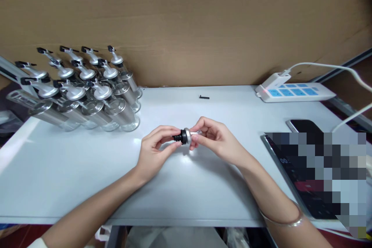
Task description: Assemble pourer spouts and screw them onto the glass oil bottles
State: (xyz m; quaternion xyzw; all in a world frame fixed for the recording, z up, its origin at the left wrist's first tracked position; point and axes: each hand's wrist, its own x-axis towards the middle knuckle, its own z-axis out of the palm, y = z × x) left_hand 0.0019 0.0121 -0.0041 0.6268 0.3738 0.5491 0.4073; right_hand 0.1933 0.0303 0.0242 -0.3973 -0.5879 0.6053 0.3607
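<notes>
**Observer:** What have you got in hand right now?

**Operator:** I've got a small pourer cap [185,136] held above the middle of the bench [87,170], between both hands. My left hand [154,148] has its fingers [170,131] pinched closed on the black stopper end. My right hand [215,137] has its fingers closed on the silver collar and what looks like a clear spout, though that part is mostly hidden behind my fingertips.

**Observer:** Where's the risk?

**Operator:** I'd say the grip itself. The cap is small and held only by fingertips, so if the two hands pull or twist unevenly it could pop free, drop on the bench and roll. The near edge is not far off.

**Observer:** Anything around it to worry about?

**Operator:** The finished bottles [95,97] are packed touching one another at the far left; they are well apart from my hands, but a wide sweep of my left elbow could topple them. A small black piece [204,97] lies loose further back. A power strip [295,92] and a phone [305,126] sit to the right, clear of my hands.
</notes>
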